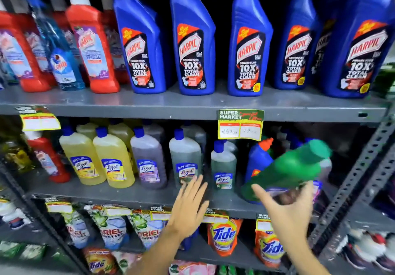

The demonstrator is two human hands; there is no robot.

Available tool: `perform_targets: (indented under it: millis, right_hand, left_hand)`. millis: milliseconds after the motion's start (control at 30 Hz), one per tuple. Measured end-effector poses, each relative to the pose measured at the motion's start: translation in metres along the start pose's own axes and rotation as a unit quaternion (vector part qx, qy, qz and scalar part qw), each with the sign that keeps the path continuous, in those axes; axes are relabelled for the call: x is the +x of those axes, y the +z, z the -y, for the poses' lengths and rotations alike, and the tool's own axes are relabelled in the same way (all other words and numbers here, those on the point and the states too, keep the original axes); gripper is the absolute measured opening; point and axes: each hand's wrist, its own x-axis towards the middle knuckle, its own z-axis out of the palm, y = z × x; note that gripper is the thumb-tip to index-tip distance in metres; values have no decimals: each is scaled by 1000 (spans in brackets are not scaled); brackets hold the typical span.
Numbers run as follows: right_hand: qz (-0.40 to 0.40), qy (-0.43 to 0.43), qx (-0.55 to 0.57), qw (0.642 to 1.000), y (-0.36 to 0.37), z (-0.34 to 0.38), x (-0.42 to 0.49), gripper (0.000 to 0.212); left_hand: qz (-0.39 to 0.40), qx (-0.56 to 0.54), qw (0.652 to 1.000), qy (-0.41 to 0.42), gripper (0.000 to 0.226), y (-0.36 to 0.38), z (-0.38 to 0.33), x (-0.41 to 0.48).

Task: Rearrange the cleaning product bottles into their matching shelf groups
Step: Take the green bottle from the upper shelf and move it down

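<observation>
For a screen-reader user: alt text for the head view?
A right hand holds a tilted green bottle at the middle shelf, while the open left hand reaches toward Lizol bottles. Blue Harpic bottles line the shelf above.

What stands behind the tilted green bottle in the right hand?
Behind the blurred green bottle held by the right hand, a small blue bottle with an orange cap shows. Further bottles behind are dark and mostly covered.
</observation>
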Motion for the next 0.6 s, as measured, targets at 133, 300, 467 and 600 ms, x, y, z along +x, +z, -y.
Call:
perform_targets:
  millis: [133,300,467,600]
  right_hand:
    - [36,55,-53,996,38,-59,-18,79]
    - [82,102,-133,982,76,-108,-18,86]
    - [87,136,-194,968,94,-136,-13,102]
    - [95,122,-240,958,98,-140,-13,103]
  left_hand:
    - [125,32,992,0,65,32,25,-12]
    - [185,23,982,37,96,49,43,-12]
    - [187,11,982,38,53,58,52,-13]
    - [189,1,981,43,54,64,53,-15]
